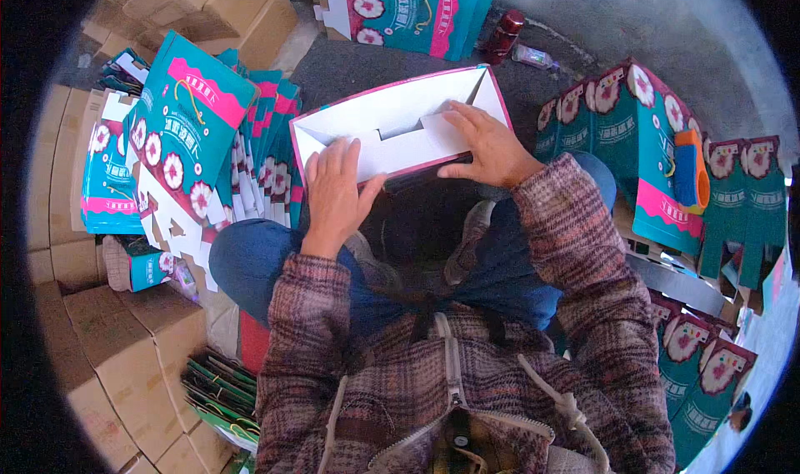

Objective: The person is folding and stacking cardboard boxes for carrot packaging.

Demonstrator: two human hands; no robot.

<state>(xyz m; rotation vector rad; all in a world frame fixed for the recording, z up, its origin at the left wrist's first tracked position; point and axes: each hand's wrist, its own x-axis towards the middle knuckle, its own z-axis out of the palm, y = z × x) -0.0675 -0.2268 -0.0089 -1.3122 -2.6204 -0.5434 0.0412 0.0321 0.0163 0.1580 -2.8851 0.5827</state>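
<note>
A cardboard carton [388, 159] with a white inside and a magenta rim lies in front of me, between and beyond my knees. My left hand [335, 192] grips its near left side, fingers over the white flap and thumb at the near edge. My right hand [485, 147] holds the near right side, its fingers bent over a white panel and its thumb low by the rim. A notch shows between the white flaps inside. The carton's outer printed faces are mostly hidden.
Flat teal and pink cartons [196, 116] are stacked at my left, beside brown boxes [121, 341]. Printed cartons [658, 157] stand at right, with an orange and blue tape dispenser [690, 172] on them. A dark red bottle [503, 37] stands ahead.
</note>
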